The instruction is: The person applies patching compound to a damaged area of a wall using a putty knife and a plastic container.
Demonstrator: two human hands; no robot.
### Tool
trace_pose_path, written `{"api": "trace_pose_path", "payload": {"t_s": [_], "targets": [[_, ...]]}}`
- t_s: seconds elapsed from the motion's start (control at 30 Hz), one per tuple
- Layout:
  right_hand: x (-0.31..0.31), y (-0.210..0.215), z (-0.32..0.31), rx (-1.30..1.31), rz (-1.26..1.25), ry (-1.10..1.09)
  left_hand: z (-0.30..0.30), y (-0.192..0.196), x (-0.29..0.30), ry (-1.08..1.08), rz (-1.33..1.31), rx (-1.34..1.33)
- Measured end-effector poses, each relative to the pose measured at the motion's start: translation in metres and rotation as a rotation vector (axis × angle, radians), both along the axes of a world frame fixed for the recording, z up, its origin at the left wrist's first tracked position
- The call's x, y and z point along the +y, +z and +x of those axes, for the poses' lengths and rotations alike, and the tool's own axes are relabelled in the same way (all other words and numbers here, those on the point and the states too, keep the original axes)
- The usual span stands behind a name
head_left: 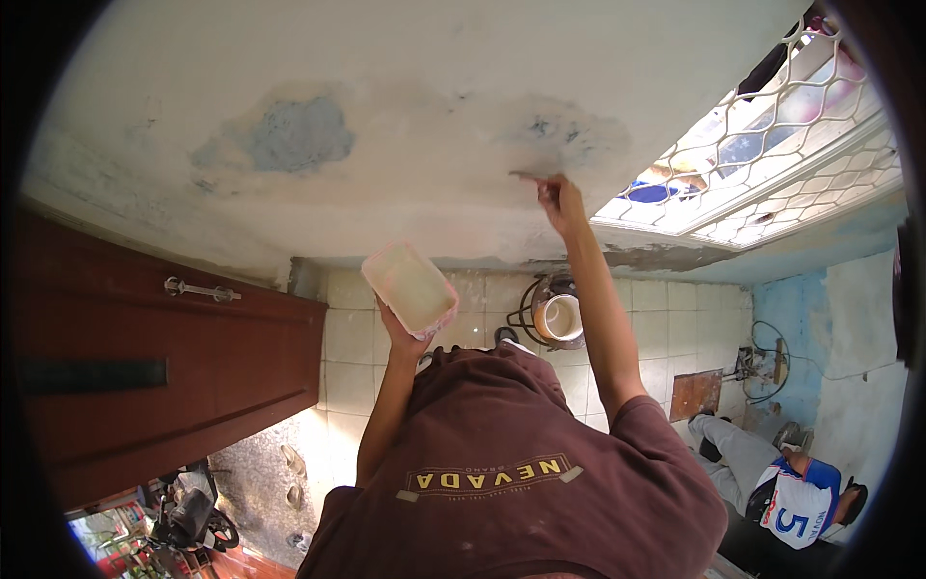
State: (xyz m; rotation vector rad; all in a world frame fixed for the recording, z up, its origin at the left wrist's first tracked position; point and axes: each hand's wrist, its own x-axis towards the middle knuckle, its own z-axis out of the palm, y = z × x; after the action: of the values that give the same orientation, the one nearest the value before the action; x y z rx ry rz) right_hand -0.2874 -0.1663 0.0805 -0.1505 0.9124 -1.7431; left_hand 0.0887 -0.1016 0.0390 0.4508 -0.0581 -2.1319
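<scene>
"Head view: what is held, and by which hand?"

"A tub is clamped by the left hand at its near end, in front of the shirt. Something pale is seen inside; whether it is paste or only the bare bottom cannot be told."

"And the right hand?"

"It is raised toward the wall, with its fingers bent. A thin tip is seen at its left, but whether that is a tool or a finger cannot be told, so its grip is left unjudged. Contact with the wall cannot be confirmed either."

"What could be spoiled there?"

"The rough patch just beyond the hand, perhaps. If a hard edge were pressed too steeply, the surface could be scored. The blue patch is set well apart to the left."

"And the tub?"

"It could be tipped, since it is supported by one hand only; if attention were drawn to the wall, anything loose inside could be spilled on the tiles."

"Anything lower down?"

"The bucket is placed near a foot. It could be kicked over if a sidestep were taken without a downward look. A seated co-worker is seen well apart at the right, so little risk is judged there."
</scene>
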Motion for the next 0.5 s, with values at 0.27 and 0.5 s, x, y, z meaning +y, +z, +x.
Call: {"api": "trace_pose_path", "payload": {"t_s": [0.27, 0.5], "targets": [[0.025, 0.138, 0.046, 0.062, -0.217, -0.111, 0.009, -0.009, 0.002, 0.002, 0.012, 0.024], [0.038, -0.024, 0.013, -0.049, 0.029, 0.069, 0.011, -0.01, -0.002, -0.058, -0.074, 0.016]]}}
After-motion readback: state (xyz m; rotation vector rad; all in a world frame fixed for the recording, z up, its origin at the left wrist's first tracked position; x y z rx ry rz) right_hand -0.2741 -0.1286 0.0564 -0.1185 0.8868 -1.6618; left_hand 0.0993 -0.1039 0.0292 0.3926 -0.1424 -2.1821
